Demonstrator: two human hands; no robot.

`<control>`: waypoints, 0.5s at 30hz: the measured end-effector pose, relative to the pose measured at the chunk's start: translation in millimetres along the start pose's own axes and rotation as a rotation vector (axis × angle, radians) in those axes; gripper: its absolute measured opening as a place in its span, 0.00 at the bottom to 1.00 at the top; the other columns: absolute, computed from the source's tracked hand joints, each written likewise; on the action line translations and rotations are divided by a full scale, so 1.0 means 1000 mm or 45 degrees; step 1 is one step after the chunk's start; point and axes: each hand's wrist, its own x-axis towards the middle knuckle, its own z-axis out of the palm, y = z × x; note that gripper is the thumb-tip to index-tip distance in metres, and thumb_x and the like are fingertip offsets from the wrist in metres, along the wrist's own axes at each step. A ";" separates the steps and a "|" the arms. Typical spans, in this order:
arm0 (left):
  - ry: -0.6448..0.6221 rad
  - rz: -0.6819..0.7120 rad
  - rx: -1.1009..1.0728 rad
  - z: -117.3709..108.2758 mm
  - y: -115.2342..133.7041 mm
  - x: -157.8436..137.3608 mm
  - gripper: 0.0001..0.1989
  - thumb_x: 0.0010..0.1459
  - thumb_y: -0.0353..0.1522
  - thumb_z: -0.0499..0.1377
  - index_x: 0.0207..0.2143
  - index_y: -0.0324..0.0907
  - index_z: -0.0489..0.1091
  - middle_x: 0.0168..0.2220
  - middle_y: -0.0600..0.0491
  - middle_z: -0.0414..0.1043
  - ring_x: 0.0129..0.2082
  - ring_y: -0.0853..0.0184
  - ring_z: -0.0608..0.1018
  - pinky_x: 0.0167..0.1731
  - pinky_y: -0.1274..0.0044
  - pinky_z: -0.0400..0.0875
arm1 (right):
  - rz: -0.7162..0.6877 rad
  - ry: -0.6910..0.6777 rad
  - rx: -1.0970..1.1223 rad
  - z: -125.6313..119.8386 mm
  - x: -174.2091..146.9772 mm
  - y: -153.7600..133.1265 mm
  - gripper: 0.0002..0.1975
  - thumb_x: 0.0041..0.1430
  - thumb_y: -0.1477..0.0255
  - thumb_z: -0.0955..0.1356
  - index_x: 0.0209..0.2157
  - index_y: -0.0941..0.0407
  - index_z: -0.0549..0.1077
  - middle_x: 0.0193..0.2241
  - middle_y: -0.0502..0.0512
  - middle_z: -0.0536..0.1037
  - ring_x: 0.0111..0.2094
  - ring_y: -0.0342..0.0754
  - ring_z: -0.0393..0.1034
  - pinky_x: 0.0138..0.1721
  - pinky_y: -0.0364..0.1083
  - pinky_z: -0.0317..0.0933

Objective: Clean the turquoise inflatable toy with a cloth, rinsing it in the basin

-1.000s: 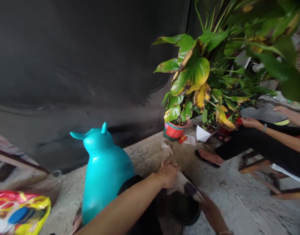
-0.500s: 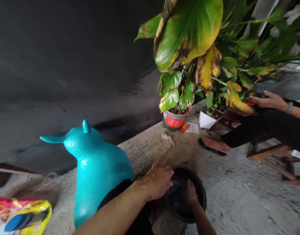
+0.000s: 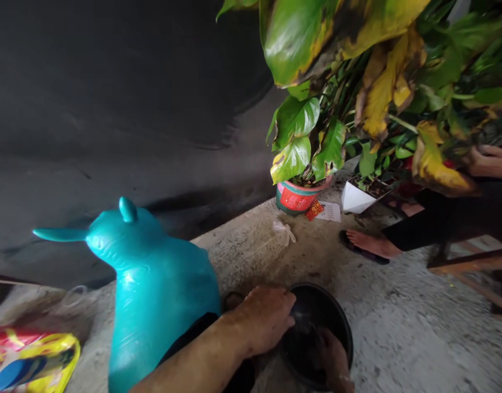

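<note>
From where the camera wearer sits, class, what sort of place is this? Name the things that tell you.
Probably an outdoor yard or porch beside a house. Signs: rough concrete ground, potted plants along a dark wall, and a black basin on the ground that both hands work in.

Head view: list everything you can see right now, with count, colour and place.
bucket: one, black, low centre on the ground
inflatable animal toy: one, teal, left of the bucket
printed bag: one, red and yellow, bottom left
potted plant: one, green-yellow leaves, red pot, centre right
white pot: one, beside the red pot
other person's foot: one, in a sandal, right
left hand: on the bucket rim
right hand: inside the bucket
</note>
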 end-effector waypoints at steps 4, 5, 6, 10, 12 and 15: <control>-0.022 0.061 0.029 0.001 0.009 0.005 0.13 0.58 0.34 0.55 0.45 0.40 0.69 0.44 0.47 0.75 0.44 0.53 0.77 0.44 0.61 0.73 | -0.063 -0.041 0.149 -0.057 -0.038 -0.032 0.21 0.50 0.58 0.62 0.43 0.52 0.73 0.40 0.52 0.79 0.42 0.50 0.72 0.43 0.45 0.64; -0.024 0.074 0.039 0.001 0.011 0.006 0.13 0.58 0.34 0.55 0.45 0.39 0.69 0.44 0.46 0.74 0.44 0.53 0.77 0.44 0.61 0.74 | -0.060 -0.065 0.207 -0.070 -0.046 -0.044 0.22 0.49 0.56 0.63 0.43 0.52 0.73 0.40 0.52 0.79 0.42 0.50 0.72 0.43 0.45 0.64; -0.025 0.084 0.048 0.000 0.012 0.006 0.13 0.59 0.34 0.55 0.45 0.39 0.69 0.45 0.46 0.74 0.44 0.53 0.77 0.44 0.61 0.74 | -0.071 -0.051 0.261 -0.080 -0.051 -0.054 0.23 0.49 0.54 0.63 0.42 0.52 0.73 0.40 0.52 0.79 0.42 0.50 0.72 0.43 0.45 0.64; -0.027 0.057 0.053 -0.002 0.015 0.004 0.12 0.59 0.33 0.55 0.44 0.39 0.69 0.43 0.47 0.75 0.43 0.53 0.77 0.43 0.61 0.74 | -0.082 -0.013 0.357 -0.091 -0.048 -0.072 0.25 0.50 0.52 0.63 0.44 0.53 0.72 0.37 0.52 0.79 0.37 0.49 0.73 0.38 0.43 0.66; -0.021 0.024 0.055 -0.003 0.014 0.001 0.11 0.59 0.33 0.54 0.43 0.40 0.69 0.43 0.47 0.75 0.43 0.54 0.77 0.43 0.63 0.74 | -0.077 -0.002 0.249 -0.077 -0.037 -0.060 0.24 0.54 0.54 0.62 0.46 0.53 0.71 0.36 0.52 0.79 0.36 0.49 0.73 0.35 0.43 0.67; -0.023 -0.010 0.059 -0.003 0.009 -0.002 0.12 0.59 0.34 0.54 0.44 0.41 0.68 0.43 0.48 0.74 0.43 0.55 0.77 0.43 0.65 0.74 | -0.032 0.073 -0.083 -0.045 -0.022 -0.034 0.20 0.56 0.63 0.61 0.45 0.59 0.72 0.37 0.59 0.79 0.37 0.52 0.74 0.37 0.45 0.68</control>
